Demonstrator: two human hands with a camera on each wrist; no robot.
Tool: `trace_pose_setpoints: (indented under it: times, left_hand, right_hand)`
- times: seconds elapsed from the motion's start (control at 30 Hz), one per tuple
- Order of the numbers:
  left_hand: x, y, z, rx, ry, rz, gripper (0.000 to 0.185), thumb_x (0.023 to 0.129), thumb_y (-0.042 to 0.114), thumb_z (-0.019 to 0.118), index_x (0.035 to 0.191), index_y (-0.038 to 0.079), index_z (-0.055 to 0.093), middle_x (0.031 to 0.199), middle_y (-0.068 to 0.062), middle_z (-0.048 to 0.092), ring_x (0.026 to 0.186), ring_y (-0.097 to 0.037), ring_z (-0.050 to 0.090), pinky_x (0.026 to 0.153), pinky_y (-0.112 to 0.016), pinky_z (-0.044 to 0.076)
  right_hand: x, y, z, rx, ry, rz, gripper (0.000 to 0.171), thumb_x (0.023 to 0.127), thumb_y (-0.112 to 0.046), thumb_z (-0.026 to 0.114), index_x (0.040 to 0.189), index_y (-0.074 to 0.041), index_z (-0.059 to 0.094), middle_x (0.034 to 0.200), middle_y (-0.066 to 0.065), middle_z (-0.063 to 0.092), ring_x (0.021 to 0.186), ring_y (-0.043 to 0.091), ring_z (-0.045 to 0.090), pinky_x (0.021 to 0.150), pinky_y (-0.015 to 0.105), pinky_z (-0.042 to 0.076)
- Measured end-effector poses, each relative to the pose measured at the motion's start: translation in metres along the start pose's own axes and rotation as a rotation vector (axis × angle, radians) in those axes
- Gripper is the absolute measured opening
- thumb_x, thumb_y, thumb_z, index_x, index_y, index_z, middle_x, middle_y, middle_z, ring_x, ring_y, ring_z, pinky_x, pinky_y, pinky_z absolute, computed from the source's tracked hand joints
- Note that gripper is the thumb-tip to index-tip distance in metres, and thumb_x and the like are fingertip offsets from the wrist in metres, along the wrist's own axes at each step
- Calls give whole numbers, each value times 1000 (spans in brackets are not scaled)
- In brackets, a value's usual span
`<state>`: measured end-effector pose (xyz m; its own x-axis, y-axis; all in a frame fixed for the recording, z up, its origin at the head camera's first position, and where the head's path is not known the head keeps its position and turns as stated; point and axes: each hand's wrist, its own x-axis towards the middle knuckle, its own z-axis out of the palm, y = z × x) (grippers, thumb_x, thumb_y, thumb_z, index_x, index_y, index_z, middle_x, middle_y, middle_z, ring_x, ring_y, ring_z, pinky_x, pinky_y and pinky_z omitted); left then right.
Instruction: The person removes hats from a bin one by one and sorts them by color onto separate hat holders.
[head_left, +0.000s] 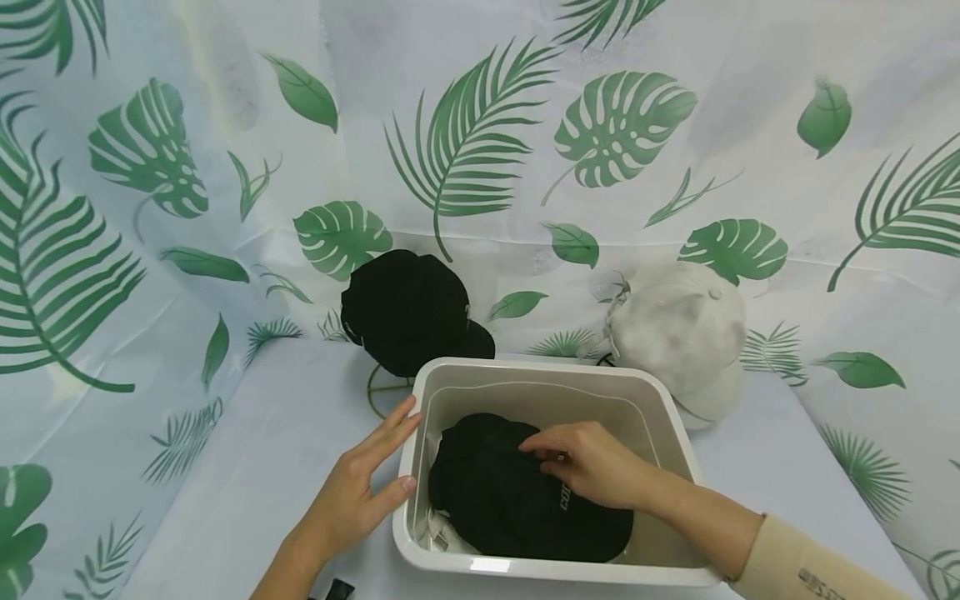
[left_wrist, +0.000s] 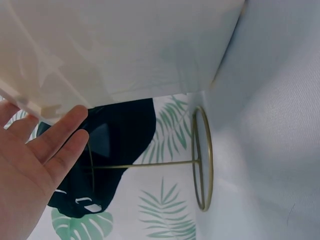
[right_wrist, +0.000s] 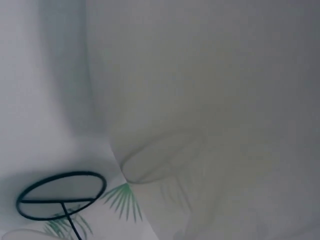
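Note:
A black cap with pale lettering lies inside a light beige plastic bin. My right hand reaches over the bin's right side, fingers bent at the top of this cap; whether they pinch the cloth cannot be made out. The right wrist view does not show that hand. On the bin's left rim rests my left hand, its fingers nearly straight. In the left wrist view the same hand touches the bin's outer wall. Some whitish cloth peeks out beneath the cap.
Behind the bin at left, another black cap hangs on a brass wire stand. A pale cap sits at right rear, near a dark ring-based stand. Leaf-printed cloth encloses the white table. A small black object lies in front.

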<state>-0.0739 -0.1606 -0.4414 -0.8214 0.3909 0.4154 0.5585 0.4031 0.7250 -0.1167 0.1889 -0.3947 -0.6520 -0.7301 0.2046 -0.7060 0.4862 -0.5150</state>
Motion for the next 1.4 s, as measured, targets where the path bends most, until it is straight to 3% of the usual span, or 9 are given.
trace_pose_setpoints:
  times: [0.17, 0.53, 0.97, 1.4]
  left_hand:
    - [0, 1, -1, -4, -3, 4, 69, 93, 11, 67, 159, 11, 47, 171, -3, 31, 152, -27, 38, 120, -37, 34]
    - [0, 1, 0, 0, 5, 20, 69, 93, 11, 67, 159, 11, 47, 171, -3, 31, 152, -27, 38, 121, -35, 33]
    - [-1, 1, -1, 13, 10, 31, 68, 93, 12, 67, 158, 10, 47, 170, -3, 32, 151, -27, 39, 120, -35, 34]
    - [-1, 0, -1, 11, 10, 22, 68, 93, 13, 66, 159, 11, 47, 170, -2, 32, 152, -26, 39, 120, -41, 37]
  right_hand:
    - [-3, 2, -1, 12, 71, -18, 37, 82, 11, 79, 114, -7, 78, 99, -3, 78, 87, 9, 72, 74, 29, 61]
    - [-4, 2, -8, 12, 137, -83, 41, 77, 16, 80, 111, -6, 79, 98, -1, 78, 83, 13, 74, 71, 24, 59]
    - [-2, -3, -21, 13, 149, -83, 45, 76, 18, 81, 111, -9, 79, 101, -3, 79, 85, 9, 73, 74, 18, 57]
    - [-1, -15, -39, 28, 171, -36, 40, 77, 20, 79, 106, -8, 79, 99, -3, 78, 84, 4, 70, 70, 22, 59]
